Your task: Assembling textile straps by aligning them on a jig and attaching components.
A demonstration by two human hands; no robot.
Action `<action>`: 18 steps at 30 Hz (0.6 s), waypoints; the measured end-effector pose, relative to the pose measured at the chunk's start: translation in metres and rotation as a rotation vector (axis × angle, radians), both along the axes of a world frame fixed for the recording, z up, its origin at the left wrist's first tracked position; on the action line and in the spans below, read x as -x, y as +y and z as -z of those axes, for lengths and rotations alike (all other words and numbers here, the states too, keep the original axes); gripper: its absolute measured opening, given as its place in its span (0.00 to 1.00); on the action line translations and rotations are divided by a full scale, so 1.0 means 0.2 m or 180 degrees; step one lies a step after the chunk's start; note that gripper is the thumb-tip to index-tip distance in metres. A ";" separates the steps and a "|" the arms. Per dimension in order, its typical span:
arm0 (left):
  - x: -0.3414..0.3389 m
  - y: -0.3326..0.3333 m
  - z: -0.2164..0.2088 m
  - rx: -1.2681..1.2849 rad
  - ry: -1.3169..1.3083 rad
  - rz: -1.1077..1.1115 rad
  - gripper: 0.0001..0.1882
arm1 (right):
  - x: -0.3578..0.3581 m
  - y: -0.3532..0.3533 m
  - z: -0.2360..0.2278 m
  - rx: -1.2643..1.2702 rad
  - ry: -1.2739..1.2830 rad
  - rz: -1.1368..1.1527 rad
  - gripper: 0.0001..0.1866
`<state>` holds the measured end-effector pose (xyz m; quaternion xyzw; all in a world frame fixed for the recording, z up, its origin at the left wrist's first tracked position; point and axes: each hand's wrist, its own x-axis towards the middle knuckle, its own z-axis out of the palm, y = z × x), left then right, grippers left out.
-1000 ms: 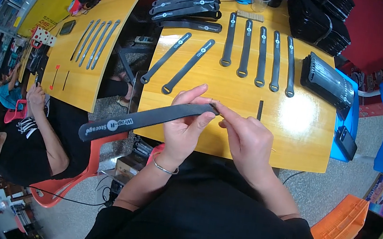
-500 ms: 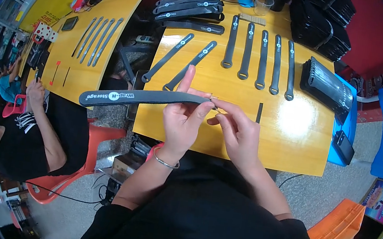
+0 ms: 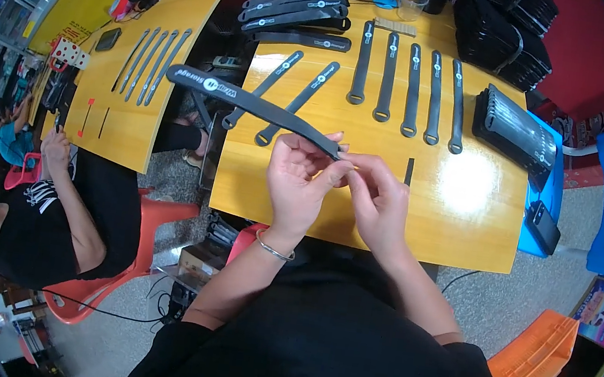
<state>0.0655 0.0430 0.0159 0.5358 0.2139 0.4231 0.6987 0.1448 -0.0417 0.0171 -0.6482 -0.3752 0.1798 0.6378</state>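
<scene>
Strap [image 3: 270,112]: located above the table [image 3: 456,232], between the hands; free end extends toward 10 o'clock, unsupported, with white print near its rounded tip.

Left hand [image 3: 296,188]: grip clamped on the strap's near end, thumb against fingers. Right hand [image 3: 380,206]: thumb and fingertips meet at that same end, toward 3 o'clock of the left grip; whether they pinch it or only touch it cannot be told.

Handling: expect low weight. The band projects in a shallow curve without collapsing, so rate it flexible but springy. The matt, fabric-like face should resist slipping; breakage is unlikely, creasing possible. Hold flat between thumb and fingers close to the worked end; leave the long tail free, and allow for its swing.

Surroundings, dial centred on the hands: pile [image 3: 298,16] and slanted pair [image 3: 311,87] toward 11 o'clock; row of five [image 3: 412,92] between 12 and 2; short strip [image 3: 409,172] at 3.
</scene>
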 end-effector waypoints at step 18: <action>-0.02 0.02 0.07 0.0242 0.0051 0.0410 0.06 | 0.00 0.03 0.06 -0.0082 0.0071 0.0187 0.06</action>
